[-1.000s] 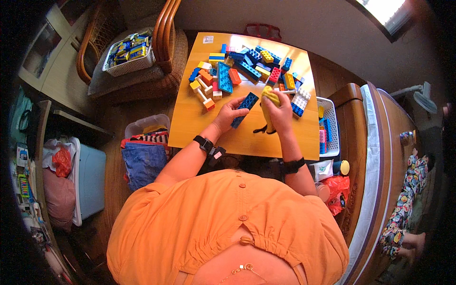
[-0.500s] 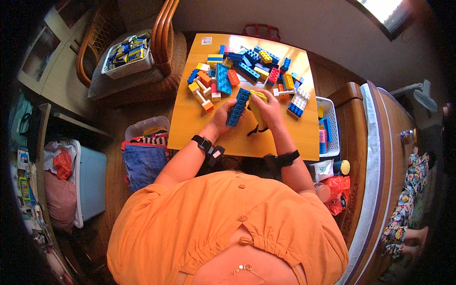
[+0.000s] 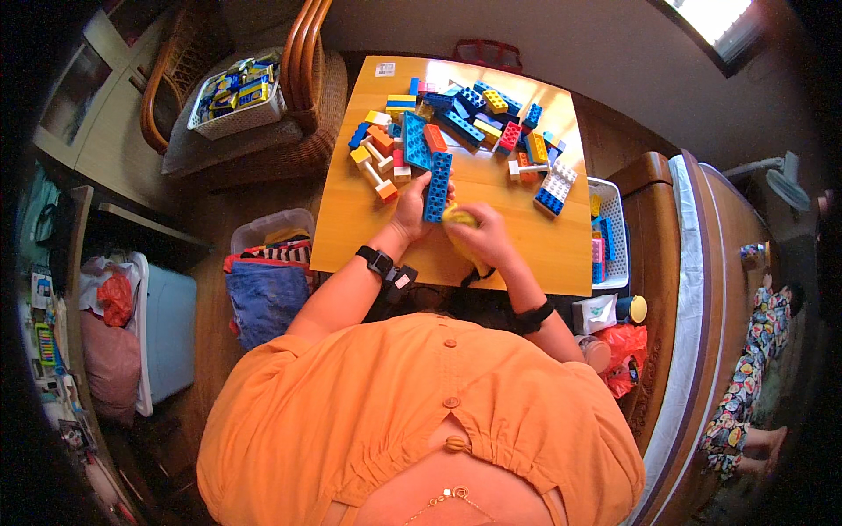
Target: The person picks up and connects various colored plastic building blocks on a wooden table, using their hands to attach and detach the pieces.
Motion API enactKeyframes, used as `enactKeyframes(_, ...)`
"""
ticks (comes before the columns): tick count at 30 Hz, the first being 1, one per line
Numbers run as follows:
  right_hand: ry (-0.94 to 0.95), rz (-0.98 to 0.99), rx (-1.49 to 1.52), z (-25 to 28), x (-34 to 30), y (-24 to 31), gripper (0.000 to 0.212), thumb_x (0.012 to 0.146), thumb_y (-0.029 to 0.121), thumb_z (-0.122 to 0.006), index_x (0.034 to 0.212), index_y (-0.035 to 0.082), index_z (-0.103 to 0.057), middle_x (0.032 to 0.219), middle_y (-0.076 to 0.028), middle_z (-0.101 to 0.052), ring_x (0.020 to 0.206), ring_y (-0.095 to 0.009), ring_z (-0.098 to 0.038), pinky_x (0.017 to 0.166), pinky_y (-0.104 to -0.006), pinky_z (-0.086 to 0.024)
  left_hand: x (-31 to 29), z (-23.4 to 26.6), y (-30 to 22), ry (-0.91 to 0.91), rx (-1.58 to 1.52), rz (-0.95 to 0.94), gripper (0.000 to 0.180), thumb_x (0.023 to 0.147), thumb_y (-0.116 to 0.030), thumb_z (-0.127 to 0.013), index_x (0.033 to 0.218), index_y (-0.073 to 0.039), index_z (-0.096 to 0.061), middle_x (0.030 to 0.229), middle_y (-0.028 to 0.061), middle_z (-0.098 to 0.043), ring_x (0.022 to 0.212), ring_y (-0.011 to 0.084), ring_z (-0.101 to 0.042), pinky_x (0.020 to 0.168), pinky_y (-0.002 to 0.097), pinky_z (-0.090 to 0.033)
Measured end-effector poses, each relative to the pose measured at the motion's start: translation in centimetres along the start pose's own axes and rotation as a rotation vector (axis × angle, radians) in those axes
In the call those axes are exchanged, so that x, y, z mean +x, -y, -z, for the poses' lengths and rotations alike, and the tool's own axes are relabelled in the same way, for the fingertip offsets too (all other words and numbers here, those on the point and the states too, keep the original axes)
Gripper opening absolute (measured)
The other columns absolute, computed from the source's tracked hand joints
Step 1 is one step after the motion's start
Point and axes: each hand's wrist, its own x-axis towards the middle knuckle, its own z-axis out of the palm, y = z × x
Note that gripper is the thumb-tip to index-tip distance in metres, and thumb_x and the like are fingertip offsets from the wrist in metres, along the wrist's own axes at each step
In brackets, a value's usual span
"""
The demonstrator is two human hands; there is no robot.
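Note:
My left hand (image 3: 410,209) is closed around a long blue toy brick (image 3: 438,188), held nearly upright in the picture with its studded side up. Beside the brick's near end, my right hand (image 3: 484,235) grips a yellow cloth (image 3: 457,215). The cloth bunches at the fingertips, close against the brick's right side, though actual contact is hard to make out. Part of it hangs below the hand toward the table edge, with a dark strap end. Just beyond the held brick lie a blue plate-like piece (image 3: 416,140) and a red-orange brick (image 3: 435,138).
Many coloured bricks cover the far half of the wooden table (image 3: 368,241). A white-and-blue brick block (image 3: 555,188) lies at right. White baskets stand on the wicker chair (image 3: 224,158) and at the table's right. A clothes bin (image 3: 267,230) sits left. Someone in patterned clothes (image 3: 745,377) is far right.
The long blue brick has turned more upright and shifted slightly away from me. My right hand with the yellow cloth has come nearer to me, down to the brick's near end.

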Motion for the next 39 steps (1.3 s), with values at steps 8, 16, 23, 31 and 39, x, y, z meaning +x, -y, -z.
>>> enactKeyframes(8, -0.288, 0.086, -0.204, 0.6, 5.8, 3.6, 0.030, 0.084, 0.028, -0.077, 0.110, 0.013, -0.073, 0.105, -0.014, -0.065, 0.093, -0.034, -0.067, 0.080, -0.0410, -0.055, -0.1, 0.5, 0.6, -0.054, 0.061, 0.066, 0.031, 0.103, -0.037, -0.049, 0.107, -0.008, -0.062, 0.085, 0.0032, -0.065, 0.076, 0.0141, -0.063, 0.067, 0.0271, -0.052)
enactKeyframes(16, -0.167, 0.095, -0.450, -1.8, 2.0, 4.4, 0.035, 0.084, 0.024, -0.076, 0.119, 0.019, -0.072, 0.107, -0.012, -0.064, 0.092, -0.034, -0.067, 0.075, -0.0419, -0.056, 0.0, -0.6, 1.1, -0.235, -0.075, -0.054, 0.030, 0.104, -0.036, -0.048, 0.107, -0.010, -0.063, 0.088, 0.0040, -0.067, 0.074, 0.0178, -0.065, 0.070, 0.0290, -0.055)
enactKeyframes(23, 0.170, 0.131, -0.354, -1.0, -3.7, 4.5, 0.034, 0.080, 0.016, -0.077, 0.114, 0.017, -0.074, 0.107, -0.014, -0.063, 0.095, -0.033, -0.067, 0.080, -0.0396, -0.056, 0.0, 0.4, 0.6, -0.107, -0.022, -0.029, 0.036, 0.106, -0.034, -0.044, 0.120, -0.004, -0.057, 0.087, 0.0043, -0.062, 0.073, 0.0150, -0.060, 0.066, 0.0280, -0.052)
enactKeyframes(31, -0.181, 0.185, -0.182, -0.9, -3.0, 4.7, 0.031, 0.078, 0.011, -0.079, 0.108, 0.016, -0.073, 0.105, -0.012, -0.062, 0.096, -0.033, -0.065, 0.081, -0.0395, -0.055, -0.1, 0.3, 0.5, -0.053, 0.003, -0.009, 0.030, 0.104, -0.034, -0.055, 0.111, -0.005, -0.060, 0.096, 0.0077, -0.068, 0.083, 0.0184, -0.067, 0.076, 0.0326, -0.058)
enactKeyframes(39, -0.336, 0.095, -0.284, -0.7, -3.2, 1.2, 0.025, 0.077, 0.012, -0.080, 0.100, 0.012, -0.071, 0.106, -0.013, -0.061, 0.096, -0.034, -0.064, 0.081, -0.0401, -0.054, -0.5, -0.7, 0.1, 0.028, -0.075, 0.082, 0.022, 0.100, -0.026, -0.063, 0.116, -0.011, -0.058, 0.096, 0.0014, -0.064, 0.087, 0.0150, -0.066, 0.081, 0.0337, -0.056)
